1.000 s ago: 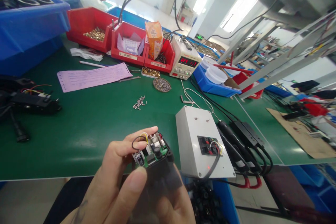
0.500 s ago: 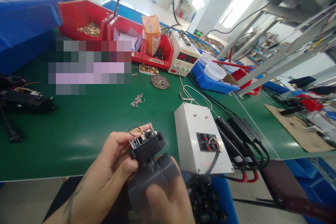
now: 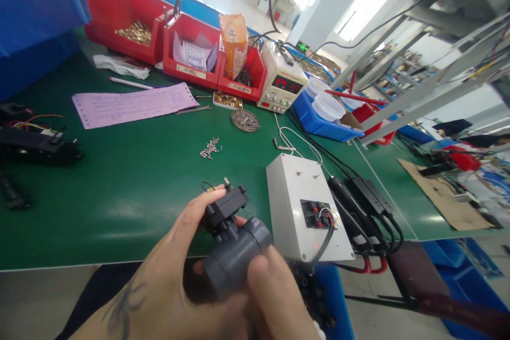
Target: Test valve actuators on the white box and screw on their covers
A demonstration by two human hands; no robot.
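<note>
A motorized valve is held in both hands over the table's front edge: a grey plastic valve body [image 3: 235, 260] below, with a black actuator housing [image 3: 227, 205] on its stem. My left hand [image 3: 175, 260] reaches round the left side, its fingers closed on the black housing. At the lower right, my right hand [image 3: 274, 287] grips the grey body, thumb on its side. A thin wire loop and a small metal pin stick up from the housing's top. Beyond the valve lies a small pile of screws [image 3: 210, 147]. My right fingertips are partly hidden behind the body.
A pale control box [image 3: 289, 207] with wired terminals stands right of my hands, beside black adapters [image 3: 356, 212]. Behind are a power supply [image 3: 282, 82], red bins [image 3: 191, 58], a pink sheet [image 3: 135, 105] and a round dish of small parts [image 3: 245, 120]. Another black assembly [image 3: 40, 143] lies left.
The valve has been turned in my hands: the housing's exposed inner parts faced me before, and now its smooth black side does. My left fingers have shifted up onto the housing's top.
</note>
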